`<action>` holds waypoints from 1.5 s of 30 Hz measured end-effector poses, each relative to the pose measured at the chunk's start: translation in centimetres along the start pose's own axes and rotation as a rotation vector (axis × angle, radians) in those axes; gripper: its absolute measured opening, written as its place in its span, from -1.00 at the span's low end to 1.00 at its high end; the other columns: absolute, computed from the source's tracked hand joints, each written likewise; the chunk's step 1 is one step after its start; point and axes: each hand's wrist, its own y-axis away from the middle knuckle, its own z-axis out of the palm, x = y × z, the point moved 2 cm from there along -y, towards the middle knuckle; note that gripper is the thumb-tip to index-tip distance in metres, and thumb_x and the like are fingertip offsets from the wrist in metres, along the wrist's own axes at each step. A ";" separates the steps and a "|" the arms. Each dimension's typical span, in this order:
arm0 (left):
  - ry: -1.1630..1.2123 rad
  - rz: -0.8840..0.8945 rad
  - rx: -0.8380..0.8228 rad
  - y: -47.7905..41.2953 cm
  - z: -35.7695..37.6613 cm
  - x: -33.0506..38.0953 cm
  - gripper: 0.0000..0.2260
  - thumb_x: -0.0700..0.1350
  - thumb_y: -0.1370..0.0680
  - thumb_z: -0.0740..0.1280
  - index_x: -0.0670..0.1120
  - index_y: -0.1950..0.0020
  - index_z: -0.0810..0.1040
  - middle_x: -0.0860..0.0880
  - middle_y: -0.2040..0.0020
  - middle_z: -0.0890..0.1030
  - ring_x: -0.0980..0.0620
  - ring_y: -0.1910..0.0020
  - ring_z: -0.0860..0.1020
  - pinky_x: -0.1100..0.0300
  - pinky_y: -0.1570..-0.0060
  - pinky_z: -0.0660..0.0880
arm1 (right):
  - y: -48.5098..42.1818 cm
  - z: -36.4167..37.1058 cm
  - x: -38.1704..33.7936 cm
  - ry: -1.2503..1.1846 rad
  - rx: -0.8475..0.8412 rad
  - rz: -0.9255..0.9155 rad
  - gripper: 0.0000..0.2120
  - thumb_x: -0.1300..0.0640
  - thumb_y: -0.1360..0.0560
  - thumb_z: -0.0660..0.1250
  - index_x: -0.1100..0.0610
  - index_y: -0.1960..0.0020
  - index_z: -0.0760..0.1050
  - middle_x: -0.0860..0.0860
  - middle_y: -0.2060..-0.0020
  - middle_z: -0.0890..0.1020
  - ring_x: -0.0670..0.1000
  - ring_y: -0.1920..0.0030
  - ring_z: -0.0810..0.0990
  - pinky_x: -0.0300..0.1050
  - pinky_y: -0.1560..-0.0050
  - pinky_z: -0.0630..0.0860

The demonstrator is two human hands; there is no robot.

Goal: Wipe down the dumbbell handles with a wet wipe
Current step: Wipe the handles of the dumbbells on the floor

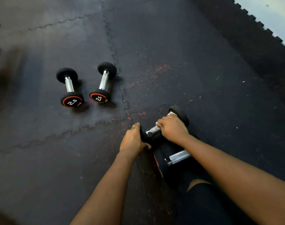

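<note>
Four dumbbells on a dark floor mat [171,46] of interlocking rubber tiles, seen from above over two bare forearms. At lower centre, the held dumbbell [180,114], lying aslant between both hands. Left hand [132,140] clamped over its near black weight head, fingers curled round the rim. Right hand [172,129] wrapped tight round the far part of its knurled metal handle [154,130], with a white wet wipe [171,113] peeking out beyond the knuckles, against the far weight head. Bare stretch of handle showing between the two hands. Just beside and nearer, partly under the right forearm, a second dumbbell [179,157]; touching the first or not, hard to tell. Well apart, up and to the left, two small ones marked 2.5: left small dumbbell [69,85] and right small dumbbell [103,82], side by side, not touching, orange-ringed ends towards the camera. Reddish specks across the mat. Pale floor [268,12] beyond the toothed mat edge at top right. Dark-clad knee [203,200] at the bottom.
</note>
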 end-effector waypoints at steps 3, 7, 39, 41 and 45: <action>-0.016 0.000 -0.021 0.0 -0.6 0.3 -0.03 -0.06 -0.30 0.67 -0.19 -0.57 0.24 -0.17 -0.49 0.43 -0.18 -0.44 0.42 0.04 -0.36 0.39 | 0.6 0.7 -3.6 -0.197 -0.029 -0.118 -0.70 0.01 -0.51 0.18 0.03 -0.11 0.62 -0.02 0.02 0.68 0.06 -0.05 0.58 0.01 -0.17 0.40; -0.042 -0.002 -0.039 -0.2 -0.9 0.4 -0.10 -0.05 -0.31 0.67 -0.22 -0.51 0.30 -0.18 -0.46 0.44 -0.20 -0.43 0.42 0.03 -0.34 0.39 | 1.2 0.7 -2.2 -0.260 0.034 -0.014 -0.61 0.15 -0.46 0.22 0.00 -0.25 0.57 -0.02 -0.12 0.64 0.02 -0.21 0.53 -0.04 -0.29 0.40; 0.044 0.043 -0.064 -0.9 -0.6 -1.3 0.01 -0.04 -0.34 0.65 -0.15 -0.63 0.15 -0.13 -0.57 0.33 -0.17 -0.52 0.32 0.19 -0.38 0.22 | 0.8 1.0 -4.3 -2.007 0.235 1.103 -0.67 -0.08 -0.53 0.24 0.15 -0.11 0.47 0.15 0.04 0.60 0.15 0.00 0.61 0.01 -0.05 0.51; 0.037 0.049 -0.056 -0.7 -0.4 -1.2 0.01 -0.04 -0.34 0.65 -0.16 -0.63 0.14 -0.12 -0.58 0.31 -0.17 -0.52 0.31 0.18 -0.40 0.21 | 0.3 0.3 -4.3 -2.087 0.400 1.144 -0.65 -0.16 -0.55 0.18 0.13 -0.03 0.47 0.13 0.15 0.58 0.15 0.08 0.61 0.07 -0.10 0.52; 0.020 0.060 -0.048 -0.8 -0.4 -1.3 0.01 -0.04 -0.34 0.65 -0.16 -0.63 0.14 -0.11 -0.59 0.30 -0.16 -0.51 0.33 0.18 -0.39 0.22 | -0.7 1.6 -6.8 -2.061 0.509 1.241 -0.45 -0.26 -0.40 0.30 0.15 -0.17 0.52 0.12 0.00 0.63 0.12 0.01 0.63 0.01 -0.07 0.53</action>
